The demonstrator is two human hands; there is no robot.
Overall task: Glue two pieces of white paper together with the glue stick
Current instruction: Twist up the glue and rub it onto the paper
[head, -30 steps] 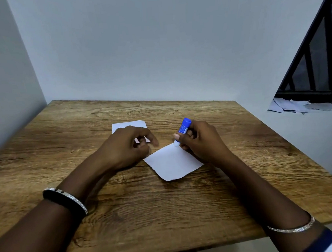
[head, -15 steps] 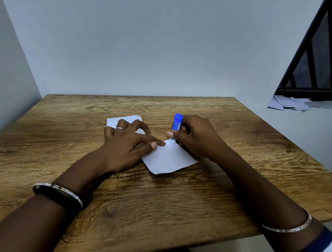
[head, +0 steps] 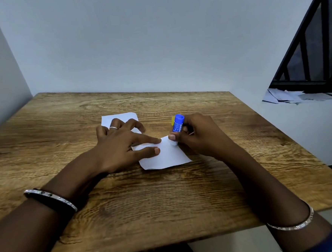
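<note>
Left hand (head: 123,146) flattened, pinning paper (head: 164,157) (nearer sheet)

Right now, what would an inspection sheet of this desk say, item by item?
Surface: wooden table, grain visible.
Job's things: near paper flat by the hands; far paper behind it, partly under the fingers; blue glue stick tip down on the near paper's far corner.
Clutter: nothing seen.
Hands: left hand presses the near paper with straight fingers; right hand grips the glue stick.
Cables: nothing seen.
Surroundings: plain wall; black railing and loose papers on a ledge at right.
</note>
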